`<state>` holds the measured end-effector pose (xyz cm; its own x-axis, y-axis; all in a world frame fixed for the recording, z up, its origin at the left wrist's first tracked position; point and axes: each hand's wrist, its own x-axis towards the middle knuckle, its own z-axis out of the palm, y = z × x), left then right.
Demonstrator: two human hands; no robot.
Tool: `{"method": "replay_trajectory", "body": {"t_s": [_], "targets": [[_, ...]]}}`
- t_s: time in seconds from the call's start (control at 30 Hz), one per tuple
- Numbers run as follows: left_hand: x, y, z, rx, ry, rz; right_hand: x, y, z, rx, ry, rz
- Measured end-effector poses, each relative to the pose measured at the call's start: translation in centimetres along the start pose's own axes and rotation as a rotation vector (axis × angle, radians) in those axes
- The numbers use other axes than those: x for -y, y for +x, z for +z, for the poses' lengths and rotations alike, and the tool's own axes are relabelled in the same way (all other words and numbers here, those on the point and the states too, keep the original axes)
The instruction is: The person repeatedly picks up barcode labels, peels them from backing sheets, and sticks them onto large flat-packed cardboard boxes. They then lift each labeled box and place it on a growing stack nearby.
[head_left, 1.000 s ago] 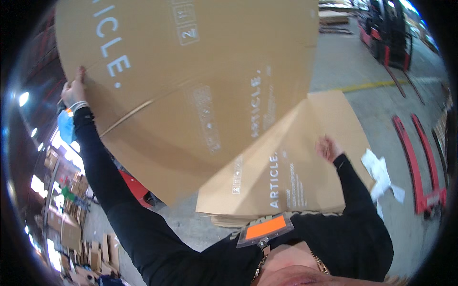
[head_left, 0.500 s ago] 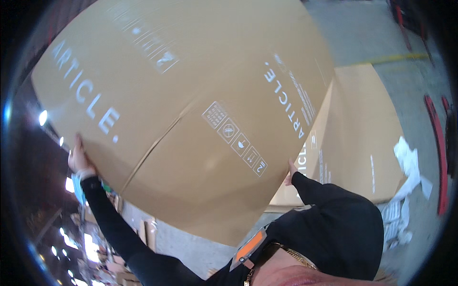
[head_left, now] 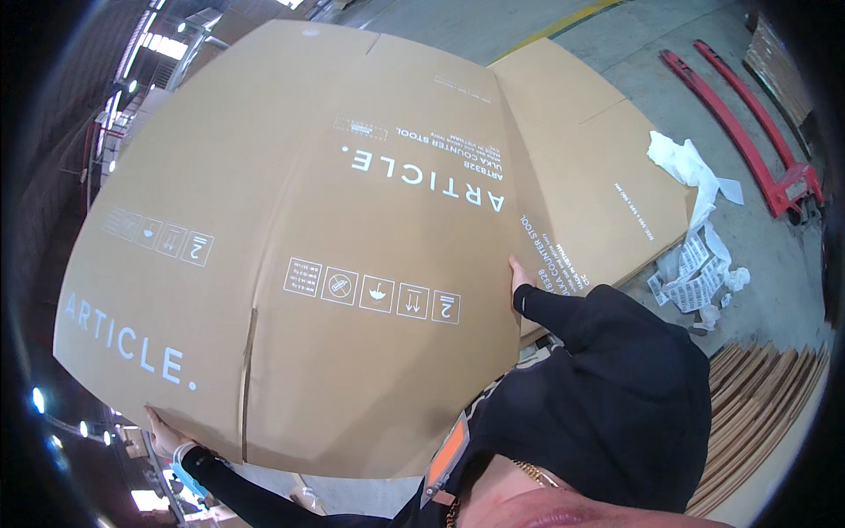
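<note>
The flattened box [head_left: 290, 255] has swung flatter; left hand [head_left: 165, 433] at 7 o'clock and right hand [head_left: 519, 275] grip its edges; it could buckle and slip.

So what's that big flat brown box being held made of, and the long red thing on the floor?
The big brown flattened box looks like matte corrugated cardboard: tan surface, fold creases, white print. The red long-forked pallet jack appears to be painted metal, probably steel, judging by its rigid, glossy bars.
</note>
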<state>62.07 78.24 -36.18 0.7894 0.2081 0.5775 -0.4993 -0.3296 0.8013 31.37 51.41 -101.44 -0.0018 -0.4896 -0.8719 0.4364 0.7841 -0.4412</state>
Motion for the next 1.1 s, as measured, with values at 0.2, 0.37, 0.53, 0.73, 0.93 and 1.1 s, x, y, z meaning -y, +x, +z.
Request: {"method": "replay_trajectory", "body": {"t_s": [0.2, 0.37, 0.53, 0.73, 0.93, 1.1], "targets": [[6.0, 9.7, 7.8, 0.183, -0.049, -0.109, 2.5, -2.9, -0.5, -0.001, 0.131, -0.145], [12.6, 17.5, 12.2, 0.515, -0.202, -0.363, 1.9, -5.2, -0.3, 0.028, 0.012, -0.205], [19.6, 14.7, 24.9, 1.005, 0.477, -0.044, 1.5, -10.3, 0.5, -0.044, -0.061, 0.051], [27.3, -3.8, 30.4, 1.33, 0.462, 0.598, 2.6, -11.6, 9.0, 0.114, 0.044, 0.034], [23.3, -30.9, 21.6, 1.816, 0.486, 0.805, 4.3, -11.2, 7.9, -0.035, 0.087, -0.143], [21.7, -36.2, 14.8, 1.816, 0.792, 0.929, 1.9, -17.6, 6.4, 0.057, -0.032, 0.04]]}}
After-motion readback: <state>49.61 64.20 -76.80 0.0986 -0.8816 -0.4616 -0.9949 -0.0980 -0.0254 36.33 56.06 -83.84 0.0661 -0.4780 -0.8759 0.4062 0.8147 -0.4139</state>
